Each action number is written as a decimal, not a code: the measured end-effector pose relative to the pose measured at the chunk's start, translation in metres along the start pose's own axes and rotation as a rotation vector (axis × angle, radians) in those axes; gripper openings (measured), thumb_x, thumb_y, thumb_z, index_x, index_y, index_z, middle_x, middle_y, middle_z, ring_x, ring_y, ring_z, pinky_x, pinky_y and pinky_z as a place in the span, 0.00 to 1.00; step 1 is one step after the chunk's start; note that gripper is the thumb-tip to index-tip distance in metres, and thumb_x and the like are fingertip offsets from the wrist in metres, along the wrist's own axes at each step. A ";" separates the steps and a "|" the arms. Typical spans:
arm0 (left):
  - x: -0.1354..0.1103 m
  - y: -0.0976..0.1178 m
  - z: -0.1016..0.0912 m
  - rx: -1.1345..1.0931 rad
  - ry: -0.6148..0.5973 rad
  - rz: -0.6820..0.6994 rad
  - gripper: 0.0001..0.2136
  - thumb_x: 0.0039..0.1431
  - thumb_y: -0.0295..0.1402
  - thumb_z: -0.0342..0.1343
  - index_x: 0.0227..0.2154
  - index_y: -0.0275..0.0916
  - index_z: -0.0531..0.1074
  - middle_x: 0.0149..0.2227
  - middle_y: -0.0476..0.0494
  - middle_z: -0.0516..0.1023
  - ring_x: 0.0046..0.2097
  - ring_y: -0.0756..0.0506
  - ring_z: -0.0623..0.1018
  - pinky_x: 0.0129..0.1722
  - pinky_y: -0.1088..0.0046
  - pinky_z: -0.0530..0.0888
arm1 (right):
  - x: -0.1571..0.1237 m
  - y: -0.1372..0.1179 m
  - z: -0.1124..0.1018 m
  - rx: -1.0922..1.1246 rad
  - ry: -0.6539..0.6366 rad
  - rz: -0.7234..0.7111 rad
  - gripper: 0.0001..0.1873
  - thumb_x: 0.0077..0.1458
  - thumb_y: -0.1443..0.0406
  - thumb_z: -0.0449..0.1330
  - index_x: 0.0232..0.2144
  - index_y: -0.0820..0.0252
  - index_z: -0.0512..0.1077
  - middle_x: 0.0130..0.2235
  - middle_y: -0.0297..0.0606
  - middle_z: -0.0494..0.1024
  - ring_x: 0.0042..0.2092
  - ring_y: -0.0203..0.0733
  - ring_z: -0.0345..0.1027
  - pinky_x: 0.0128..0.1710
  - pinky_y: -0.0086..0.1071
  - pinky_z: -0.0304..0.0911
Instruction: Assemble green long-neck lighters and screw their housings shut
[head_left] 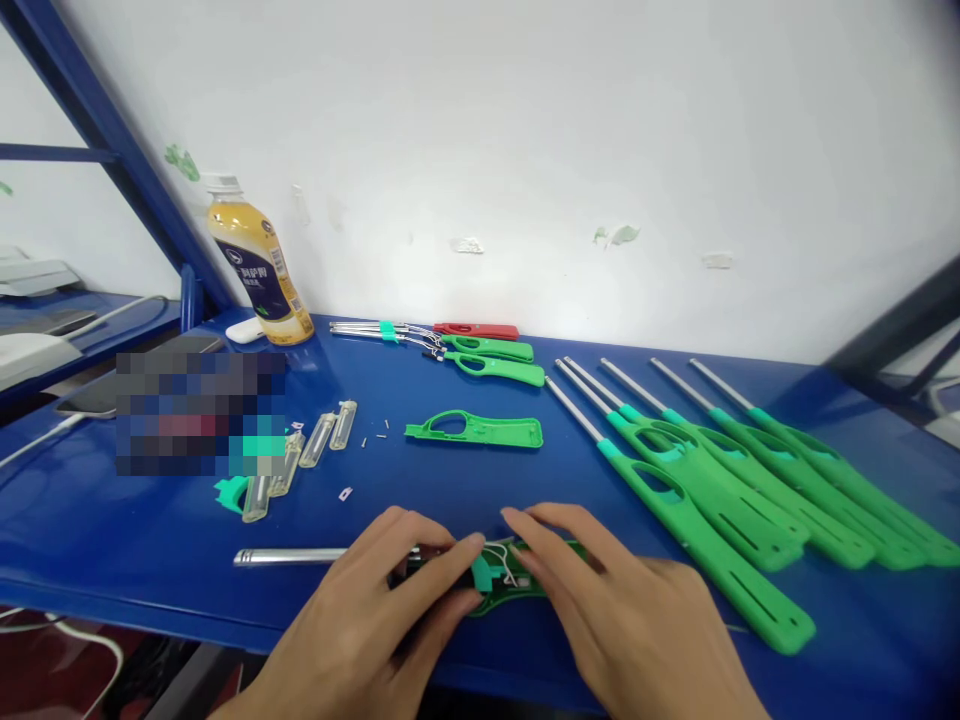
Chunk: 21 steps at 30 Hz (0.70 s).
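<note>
An open green gas-lighter shell (514, 602) lies near the table's front edge, its metal tube (289, 557) pointing left. Inside it show a teal trigger (487, 575) and thin white wires (499, 549). My left hand (367, 610) pinches the lighter around the trigger, thumb and index finger closed on it. The fingers of my right hand (622, 610) are bent onto the handle end of the same shell, pressing it. Both hands partly cover the lighter's inner parts. Beyond them lies a loose green shell half (487, 433), inner side up.
Several closed green lighters (720, 540) lie in a row at right. Clear fuel tanks (319, 440) and tiny screws (364, 442) lie left of centre. Red (480, 330) and green handle parts (502, 370) lie by the wall. A yellow drink bottle (259, 270) stands back left.
</note>
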<state>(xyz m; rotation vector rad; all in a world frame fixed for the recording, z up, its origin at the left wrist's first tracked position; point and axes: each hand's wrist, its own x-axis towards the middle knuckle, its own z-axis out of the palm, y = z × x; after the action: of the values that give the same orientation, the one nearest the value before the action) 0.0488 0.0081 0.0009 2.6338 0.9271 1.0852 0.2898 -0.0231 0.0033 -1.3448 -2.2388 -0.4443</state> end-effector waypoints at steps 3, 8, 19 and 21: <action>-0.002 0.002 -0.001 0.061 -0.004 -0.036 0.17 0.78 0.27 0.51 0.66 0.42 0.69 0.43 0.45 0.79 0.42 0.47 0.79 0.44 0.73 0.79 | 0.004 -0.001 0.004 0.088 0.011 0.002 0.25 0.66 0.78 0.48 0.53 0.52 0.78 0.50 0.28 0.85 0.24 0.33 0.77 0.19 0.35 0.61; -0.005 0.002 0.000 0.103 0.007 -0.055 0.16 0.79 0.30 0.51 0.65 0.43 0.69 0.42 0.47 0.79 0.43 0.47 0.79 0.50 0.71 0.78 | 0.004 -0.001 0.005 0.201 0.006 -0.004 0.23 0.73 0.75 0.46 0.51 0.51 0.78 0.46 0.27 0.85 0.30 0.31 0.81 0.23 0.32 0.63; -0.002 0.000 -0.001 0.009 -0.034 -0.033 0.13 0.75 0.25 0.54 0.58 0.41 0.73 0.43 0.43 0.76 0.42 0.44 0.76 0.44 0.67 0.76 | 0.004 -0.001 0.002 0.171 0.033 -0.011 0.24 0.71 0.76 0.46 0.49 0.52 0.79 0.42 0.27 0.84 0.25 0.29 0.76 0.21 0.32 0.59; 0.000 0.001 -0.001 -0.014 -0.045 -0.039 0.13 0.75 0.24 0.54 0.57 0.42 0.73 0.43 0.43 0.76 0.42 0.45 0.75 0.42 0.68 0.77 | 0.004 -0.001 0.002 0.169 0.029 -0.005 0.25 0.68 0.78 0.47 0.48 0.51 0.79 0.43 0.27 0.84 0.24 0.30 0.76 0.21 0.33 0.58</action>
<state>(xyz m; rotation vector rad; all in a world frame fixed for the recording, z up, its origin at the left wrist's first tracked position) 0.0482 0.0074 0.0021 2.6057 0.9544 1.0155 0.2868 -0.0195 0.0034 -1.2387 -2.2022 -0.2671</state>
